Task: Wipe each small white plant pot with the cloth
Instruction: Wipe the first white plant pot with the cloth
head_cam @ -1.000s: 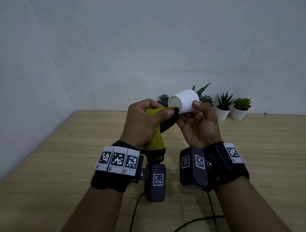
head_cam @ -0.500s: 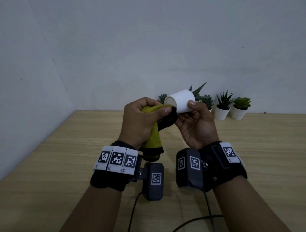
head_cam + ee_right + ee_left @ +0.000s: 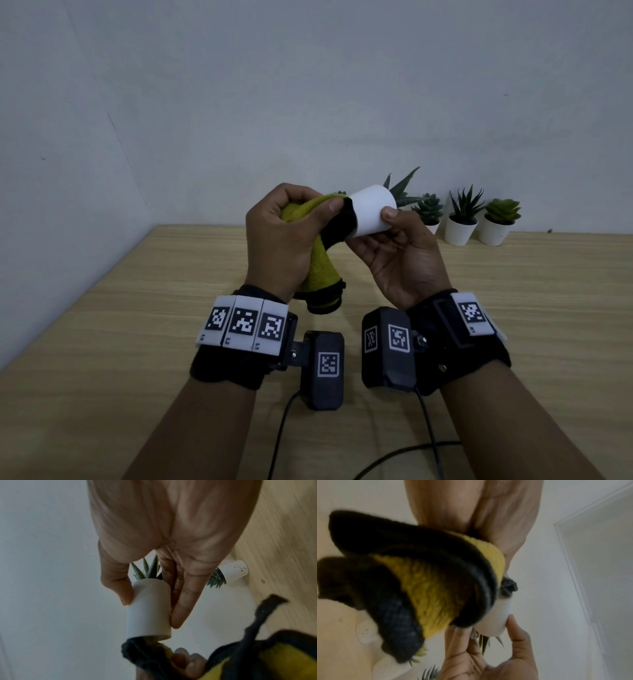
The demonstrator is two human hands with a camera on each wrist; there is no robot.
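Observation:
My right hand (image 3: 394, 236) holds a small white plant pot (image 3: 371, 212) tipped on its side in the air, thumb on top and fingers beneath; its spiky plant (image 3: 400, 188) points away from me. My left hand (image 3: 291, 233) grips a yellow cloth with black edging (image 3: 318, 270) and presses it against the pot's base. In the right wrist view the pot (image 3: 149, 609) sits between thumb and fingers, and the cloth (image 3: 257, 660) meets its bottom end. In the left wrist view the bunched cloth (image 3: 426, 588) hides most of the pot (image 3: 496, 618).
Three more white potted succulents (image 3: 428, 212), (image 3: 460, 226), (image 3: 495, 229) stand in a row against the back wall on the wooden table (image 3: 137, 342). A wall closes off the left side. Black cables (image 3: 404, 455) run along the table's near edge.
Both hands have risen slightly. The cloth has slid over the pot's base, which showed bare before and is now covered by the black edge.

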